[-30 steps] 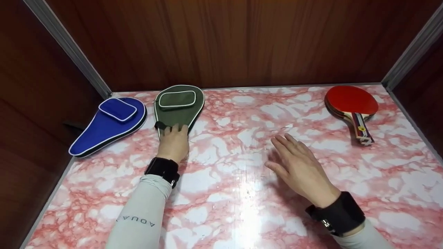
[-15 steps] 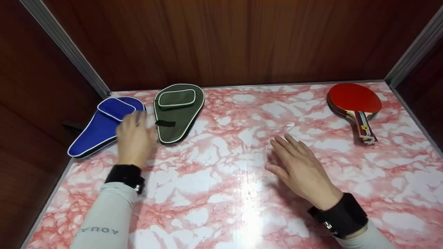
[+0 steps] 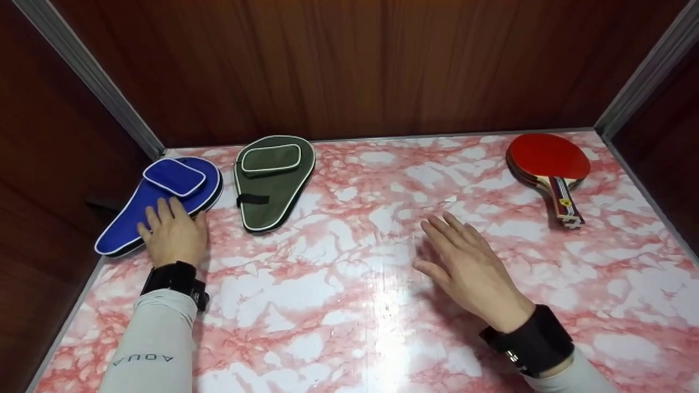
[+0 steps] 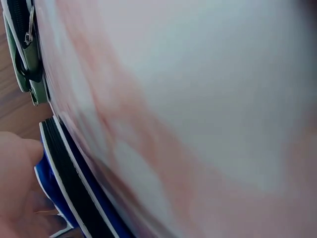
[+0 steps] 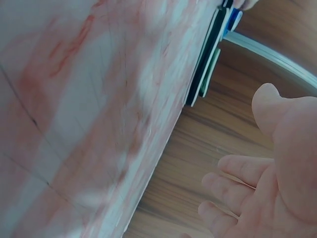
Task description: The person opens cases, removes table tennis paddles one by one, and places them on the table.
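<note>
My left hand lies over the narrow part of the blue table tennis racket case, fingers fairly straight across its top and thumb by its right side. In the left wrist view the thumb is right at the upper edge of the case's black zipped side. To the right lies the olive green racket case, with a small pocket and a black strap. My right hand hovers palm down over the table, fingers extended and holding nothing.
Red-faced table tennis rackets, stacked together, lie at the back right, handles toward me. The pink and white marbled table is bounded by dark wooden panels at the back and sides.
My left hand has left the green case and moved left onto the blue case. Both cases stay where they were. My right hand keeps its place.
</note>
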`<act>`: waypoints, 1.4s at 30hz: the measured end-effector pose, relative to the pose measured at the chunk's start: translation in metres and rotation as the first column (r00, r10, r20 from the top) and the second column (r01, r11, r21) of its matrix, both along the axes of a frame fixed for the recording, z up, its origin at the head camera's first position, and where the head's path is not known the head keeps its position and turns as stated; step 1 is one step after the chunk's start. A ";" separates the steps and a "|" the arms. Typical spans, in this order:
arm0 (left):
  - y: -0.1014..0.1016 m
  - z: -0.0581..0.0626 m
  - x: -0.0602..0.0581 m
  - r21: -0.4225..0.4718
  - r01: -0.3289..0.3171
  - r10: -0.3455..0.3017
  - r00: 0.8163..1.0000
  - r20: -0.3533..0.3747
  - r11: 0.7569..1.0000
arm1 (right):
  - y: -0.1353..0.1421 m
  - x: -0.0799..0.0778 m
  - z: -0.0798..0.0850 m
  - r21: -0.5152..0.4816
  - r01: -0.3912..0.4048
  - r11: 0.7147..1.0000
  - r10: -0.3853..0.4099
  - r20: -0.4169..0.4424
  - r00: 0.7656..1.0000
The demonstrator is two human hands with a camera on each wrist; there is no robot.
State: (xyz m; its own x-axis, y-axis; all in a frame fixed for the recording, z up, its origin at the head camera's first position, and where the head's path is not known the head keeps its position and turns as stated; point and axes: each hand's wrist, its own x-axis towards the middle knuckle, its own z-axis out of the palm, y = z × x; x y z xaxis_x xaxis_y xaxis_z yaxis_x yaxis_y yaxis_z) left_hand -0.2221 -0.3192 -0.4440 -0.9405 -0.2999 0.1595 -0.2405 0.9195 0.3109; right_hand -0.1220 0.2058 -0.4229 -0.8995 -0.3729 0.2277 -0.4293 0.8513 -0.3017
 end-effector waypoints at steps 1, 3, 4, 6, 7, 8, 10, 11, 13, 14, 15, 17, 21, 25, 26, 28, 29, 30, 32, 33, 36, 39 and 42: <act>0.000 0.000 0.001 0.000 0.001 -0.001 1.000 0.018 1.000 | 0.000 0.000 0.000 0.000 0.000 1.000 0.000 -0.001 1.000; 0.001 0.000 0.003 -0.011 0.005 -0.005 0.999 0.046 1.000 | -0.001 0.000 0.001 0.000 -0.002 1.000 0.002 -0.002 1.000; 0.001 0.001 0.004 -0.018 0.008 -0.007 0.998 0.058 1.000 | -0.001 0.000 0.001 0.000 -0.003 1.000 0.003 -0.004 1.000; 0.003 0.001 0.004 -0.033 0.015 -0.013 0.997 0.071 0.999 | -0.001 0.001 0.002 -0.004 -0.004 1.000 0.004 -0.009 1.000; 0.003 0.002 0.004 -0.038 0.018 -0.015 0.997 0.073 0.999 | -0.001 0.001 0.003 -0.006 -0.005 1.000 0.005 -0.011 1.000; 0.004 0.002 0.005 -0.043 0.022 -0.018 0.997 0.081 0.999 | -0.001 0.001 0.004 -0.008 -0.005 1.000 0.005 -0.013 1.000; 0.006 0.004 0.005 -0.051 0.035 -0.030 0.995 0.097 0.998 | -0.001 0.002 0.005 -0.016 -0.009 1.000 0.009 -0.024 1.000; 0.007 0.004 0.005 -0.054 0.043 -0.037 0.994 0.108 0.998 | -0.001 0.002 0.005 -0.019 -0.011 1.000 0.011 -0.029 1.000; 0.009 0.006 0.004 -0.056 0.056 -0.048 0.991 0.125 0.997 | 0.000 0.002 0.004 -0.020 -0.015 1.000 0.014 -0.036 0.999; 0.011 0.007 0.004 -0.057 0.062 -0.053 0.989 0.135 0.996 | 0.000 0.002 0.004 -0.021 -0.017 1.000 0.016 -0.039 0.999; 0.012 0.007 0.003 -0.059 0.067 -0.058 0.988 0.140 0.996 | 0.000 0.002 0.004 -0.022 -0.019 1.000 0.018 -0.042 0.999; 0.015 0.007 0.001 -0.058 0.069 -0.060 0.988 0.141 0.996 | 0.001 0.002 0.003 -0.020 -0.019 1.000 0.018 -0.044 0.999; 0.019 0.008 -0.001 -0.054 0.056 -0.048 0.991 0.128 0.997 | 0.000 0.002 0.005 -0.019 -0.020 1.000 0.019 -0.046 0.999; 0.022 0.008 -0.001 -0.060 0.041 -0.033 0.992 0.125 0.997 | -0.001 0.003 0.008 -0.018 -0.020 1.000 0.019 -0.040 0.999; 0.022 0.008 -0.001 -0.066 0.038 -0.030 0.992 0.123 0.997 | -0.001 0.003 0.008 -0.017 -0.020 1.000 0.019 -0.038 0.999; 0.023 0.008 -0.002 -0.083 0.037 -0.028 0.994 0.105 0.996 | -0.001 0.003 0.008 -0.016 -0.019 1.000 0.018 -0.035 0.999; 0.024 0.008 -0.002 -0.094 0.037 -0.028 0.996 0.089 0.995 | 0.000 0.003 0.008 -0.015 -0.019 1.000 0.018 -0.035 0.999; 0.024 0.008 -0.002 -0.106 0.037 -0.030 0.997 0.069 0.994 | 0.000 0.003 0.008 -0.014 -0.019 1.000 0.019 -0.036 0.999; 0.026 0.007 -0.002 -0.129 0.040 -0.037 0.999 0.023 0.991 | 0.000 0.003 0.008 -0.012 -0.020 1.000 0.020 -0.038 0.999; 0.027 0.006 -0.002 -0.140 0.042 -0.042 0.999 0.001 0.989 | 0.000 0.003 0.008 -0.011 -0.020 1.000 0.019 -0.040 0.999; 0.030 0.005 -0.001 -0.164 0.045 -0.053 0.998 -0.044 0.985 | 0.000 0.003 0.008 -0.009 -0.020 1.000 0.019 -0.043 0.999; 0.034 0.007 0.000 -0.171 0.061 -0.070 0.996 -0.051 0.983 | 0.001 0.003 0.008 -0.008 -0.021 1.000 0.020 -0.048 0.999; 0.035 0.014 0.001 -0.152 0.085 -0.091 0.995 -0.034 0.985 | 0.001 0.003 0.008 -0.010 -0.023 1.000 0.022 -0.052 0.998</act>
State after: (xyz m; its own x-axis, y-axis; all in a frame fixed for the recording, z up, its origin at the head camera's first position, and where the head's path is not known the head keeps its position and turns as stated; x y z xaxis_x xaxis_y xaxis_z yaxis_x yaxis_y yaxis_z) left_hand -0.2212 -0.2840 -0.4299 -0.9541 -0.1860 0.2349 -0.1466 0.9736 0.1752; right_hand -0.1192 0.2073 -0.4153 -0.8778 -0.3901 0.2779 -0.4635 0.8381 -0.2875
